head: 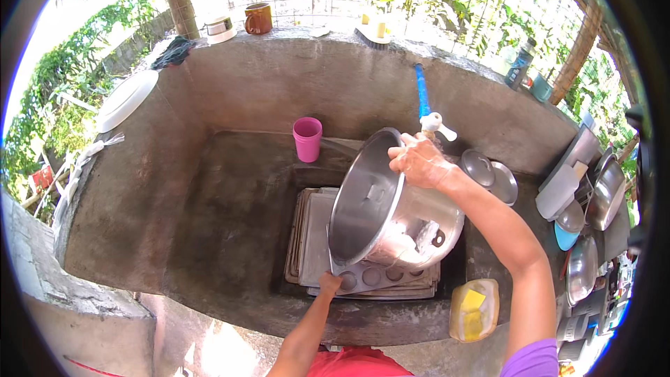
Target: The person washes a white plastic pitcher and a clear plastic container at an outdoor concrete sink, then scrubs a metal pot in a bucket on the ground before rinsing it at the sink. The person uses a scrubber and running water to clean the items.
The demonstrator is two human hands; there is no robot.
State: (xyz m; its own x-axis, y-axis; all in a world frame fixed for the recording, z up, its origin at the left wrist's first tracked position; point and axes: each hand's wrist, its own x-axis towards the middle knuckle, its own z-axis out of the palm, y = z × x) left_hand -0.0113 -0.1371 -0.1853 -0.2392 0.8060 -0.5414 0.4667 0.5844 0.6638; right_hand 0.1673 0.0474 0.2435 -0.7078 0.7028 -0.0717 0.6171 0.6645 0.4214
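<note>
A large metal pot (419,225) is tipped on its side over the sink basin, its mouth turned to the left. My right hand (421,161) grips its upper rim, just below a white tap (433,123) on a blue pipe. Lower down, my left hand (331,284) pinches the near left corner of a metal muffin tray (371,276) with round cups. The pot hides most of that tray. Beneath both lies a stack of flat baking trays (314,236) in the sunken basin.
On the concrete counter (225,220) stands a pink plastic cup (308,140). A tub with yellow sponges (474,310) sits at the front edge. Metal lids (478,168) lie right of the tap. Bowls (582,271) and pans crowd the right side. A brown mug (258,18) and brush (373,37) top the wall.
</note>
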